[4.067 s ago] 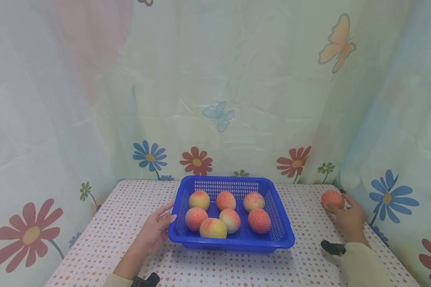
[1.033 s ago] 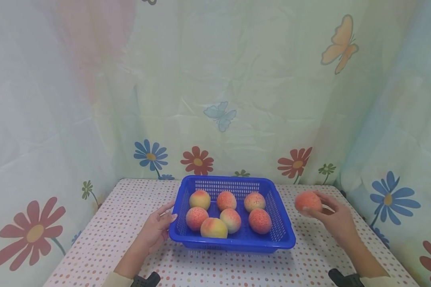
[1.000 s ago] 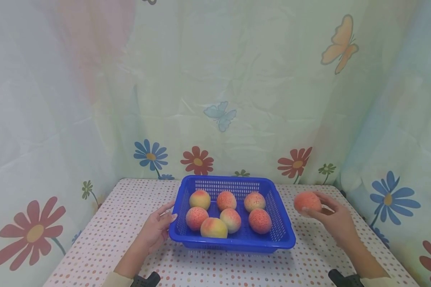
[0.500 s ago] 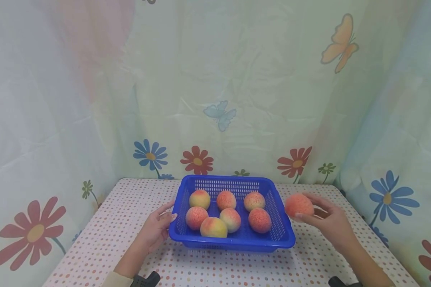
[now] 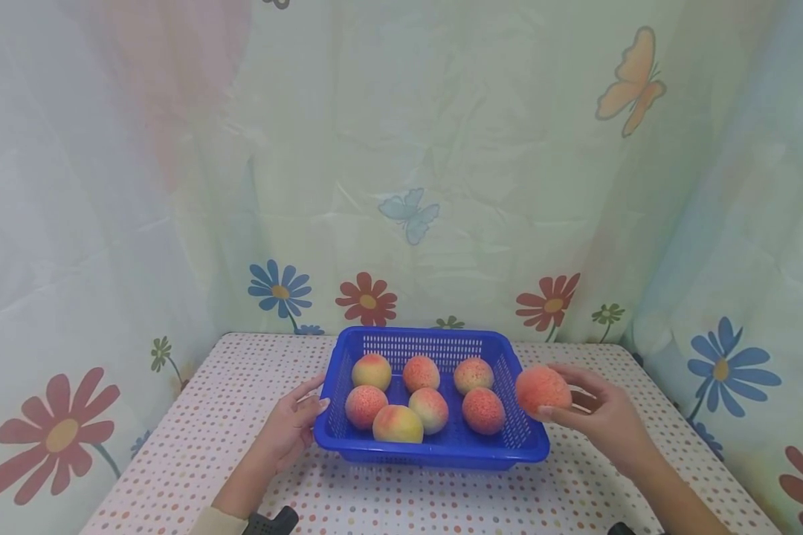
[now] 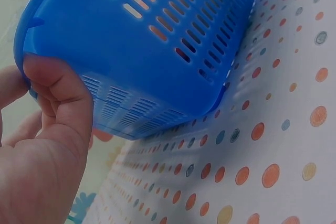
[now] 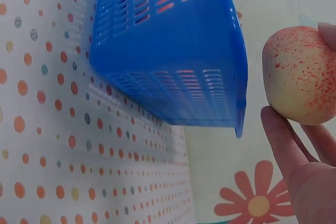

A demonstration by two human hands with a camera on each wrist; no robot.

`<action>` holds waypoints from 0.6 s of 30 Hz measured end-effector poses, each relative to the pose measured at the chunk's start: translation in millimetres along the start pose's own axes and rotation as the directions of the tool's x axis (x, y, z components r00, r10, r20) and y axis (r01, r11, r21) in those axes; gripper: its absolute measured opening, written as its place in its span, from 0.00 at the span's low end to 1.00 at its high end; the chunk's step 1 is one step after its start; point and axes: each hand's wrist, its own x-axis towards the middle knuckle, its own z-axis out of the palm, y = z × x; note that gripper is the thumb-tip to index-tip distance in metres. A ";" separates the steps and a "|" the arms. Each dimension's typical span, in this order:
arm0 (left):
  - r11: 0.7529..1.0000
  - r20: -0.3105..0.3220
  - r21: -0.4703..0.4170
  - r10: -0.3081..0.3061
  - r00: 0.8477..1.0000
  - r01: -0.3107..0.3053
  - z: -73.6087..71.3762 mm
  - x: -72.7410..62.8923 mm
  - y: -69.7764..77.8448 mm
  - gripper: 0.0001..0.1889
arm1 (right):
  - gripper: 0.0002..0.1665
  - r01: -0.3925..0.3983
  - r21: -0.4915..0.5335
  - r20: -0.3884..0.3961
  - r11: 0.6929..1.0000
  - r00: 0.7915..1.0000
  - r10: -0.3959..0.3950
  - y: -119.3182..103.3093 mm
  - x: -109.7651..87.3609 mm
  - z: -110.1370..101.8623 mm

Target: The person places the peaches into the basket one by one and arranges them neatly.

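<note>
A blue slotted plastic basket stands on the table with several red and yellow peaches lying inside. My left hand grips the basket's left rim; in the left wrist view the thumb bends over the rim from outside. My right hand holds another peach between thumb and fingers. That peach overlaps the basket's right rim in the head view. In the right wrist view the held peach is above rim level, beside the basket wall, pale with red speckles.
A white cloth with coloured dots covers the table. Behind and on both sides hangs a pale curtain printed with flowers and butterflies. Dark straps with camera mounts sit at the wrists.
My right hand has lifted the peach from the table's far right and carried it left to the basket's right rim. The left hand and basket have stayed put.
</note>
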 end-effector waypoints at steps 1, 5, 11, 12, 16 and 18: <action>1.000 -0.001 0.000 -0.001 1.000 0.001 0.1 0.0 0.0 0.36 | 0.47 0.002 0.010 0.008 1.000 1.000 -0.002 -0.8 -0.2 1.2; 1.000 -0.005 0.001 -0.003 1.000 0.003 0.0 0.2 -0.2 0.36 | 0.47 0.010 0.035 0.038 0.999 0.999 -0.011 -3.5 -0.9 5.8; 1.000 -0.003 0.006 -0.001 1.000 0.001 -0.7 0.5 -1.0 0.36 | 0.45 0.014 0.086 0.075 0.996 0.997 -0.021 -6.2 0.5 12.6; 1.000 -0.002 0.006 0.000 1.000 0.000 -0.9 0.5 -1.1 0.36 | 0.45 0.015 0.095 0.079 0.995 0.997 -0.023 -6.8 0.7 13.9; 1.000 0.000 0.004 0.001 1.000 -0.001 -1.3 0.7 -1.6 0.36 | 0.45 0.023 0.118 0.098 0.993 0.995 -0.035 -9.5 0.9 18.6; 1.000 0.001 0.004 0.001 1.000 -0.001 -1.5 0.7 -1.6 0.36 | 0.45 0.028 0.140 0.108 0.990 0.993 -0.043 -10.8 1.2 20.5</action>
